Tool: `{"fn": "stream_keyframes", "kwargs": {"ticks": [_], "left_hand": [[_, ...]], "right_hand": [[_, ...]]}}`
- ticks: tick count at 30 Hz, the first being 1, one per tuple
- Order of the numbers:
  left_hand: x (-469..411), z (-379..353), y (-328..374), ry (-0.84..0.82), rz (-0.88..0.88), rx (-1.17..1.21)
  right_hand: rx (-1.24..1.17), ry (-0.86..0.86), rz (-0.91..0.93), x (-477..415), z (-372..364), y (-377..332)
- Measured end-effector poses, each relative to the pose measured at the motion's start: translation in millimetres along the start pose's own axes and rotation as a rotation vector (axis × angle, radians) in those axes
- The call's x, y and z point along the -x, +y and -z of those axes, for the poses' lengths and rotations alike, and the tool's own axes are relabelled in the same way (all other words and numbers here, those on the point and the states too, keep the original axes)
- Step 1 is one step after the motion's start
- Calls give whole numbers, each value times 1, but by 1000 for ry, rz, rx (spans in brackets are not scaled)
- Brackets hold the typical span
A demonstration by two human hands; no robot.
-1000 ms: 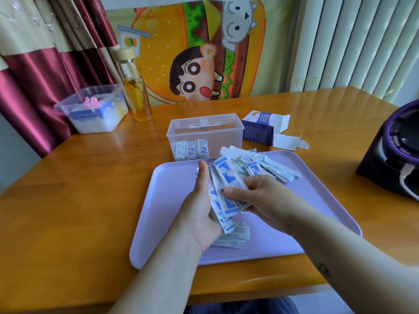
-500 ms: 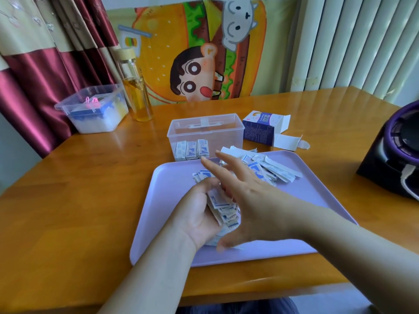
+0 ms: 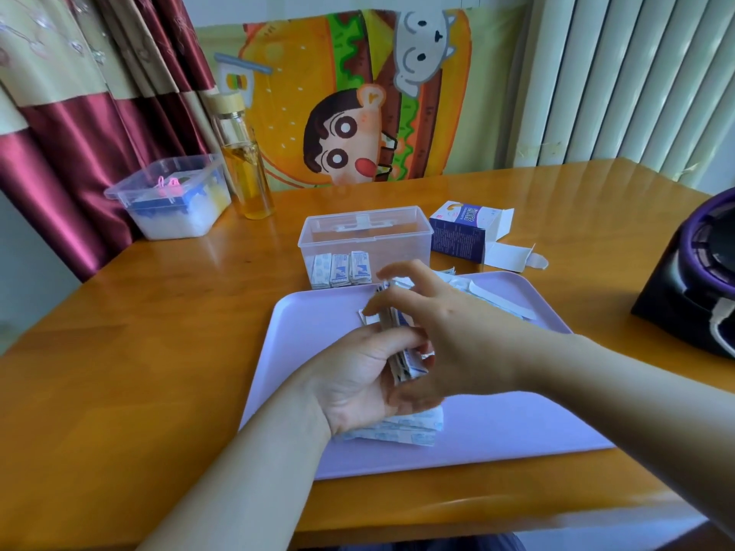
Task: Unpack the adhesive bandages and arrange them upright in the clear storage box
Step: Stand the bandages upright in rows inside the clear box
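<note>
Head view: left hand (image 3: 354,379) fingers curled round white-blue bandage stack (image 3: 402,353) above lilac tray (image 3: 517,423), near tabletop (image 3: 159,351) front edge. Right hand (image 3: 453,332) fingers spread, blurred, hiding stack top; contact unclear. Three bundles (image 3: 342,269) upright in clear storage box (image 3: 366,232).

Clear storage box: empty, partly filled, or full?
Partly filled. The clear storage box holds a short row of bandages standing upright at its front left; the rest shows only clear plastic.

A bandage stack (image 3: 409,363) is gripped by the left hand (image 3: 354,379) over the tray (image 3: 517,423); the right hand (image 3: 457,336) is spread above.
</note>
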State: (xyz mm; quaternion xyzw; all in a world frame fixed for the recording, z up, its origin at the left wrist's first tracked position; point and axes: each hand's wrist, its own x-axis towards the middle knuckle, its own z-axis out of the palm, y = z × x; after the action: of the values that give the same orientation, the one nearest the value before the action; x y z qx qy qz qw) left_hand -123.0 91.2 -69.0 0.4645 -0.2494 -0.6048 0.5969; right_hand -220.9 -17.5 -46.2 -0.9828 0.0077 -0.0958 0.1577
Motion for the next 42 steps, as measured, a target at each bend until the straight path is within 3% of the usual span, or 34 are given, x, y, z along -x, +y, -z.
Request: {"fn": "stream_keyframes", "kwargs": {"ticks": [7,19,25,31,34,38,42], "left_hand": [[-2,1,13,10,-45,-34],[-4,4,29,67,-176,-118],[-6,6,40,62,-215,-176],[-16,11,63,95,-320,-221],[-22,22,82,134,-345,-212],[-36,40,109,144,-359,-254],[-59,55,126,135,-321,-328]], "right_hand": [[-40,-72,44,-8,12,4],[14,-7,8,-24,20,4],[-3,168,25,-35,12,4],[17,213,59,-62,28,10],[-328,92,-17,-82,52,17],[-923,147,-233,-114,70,40],[-1125,74,-401,-139,66,62]]}}
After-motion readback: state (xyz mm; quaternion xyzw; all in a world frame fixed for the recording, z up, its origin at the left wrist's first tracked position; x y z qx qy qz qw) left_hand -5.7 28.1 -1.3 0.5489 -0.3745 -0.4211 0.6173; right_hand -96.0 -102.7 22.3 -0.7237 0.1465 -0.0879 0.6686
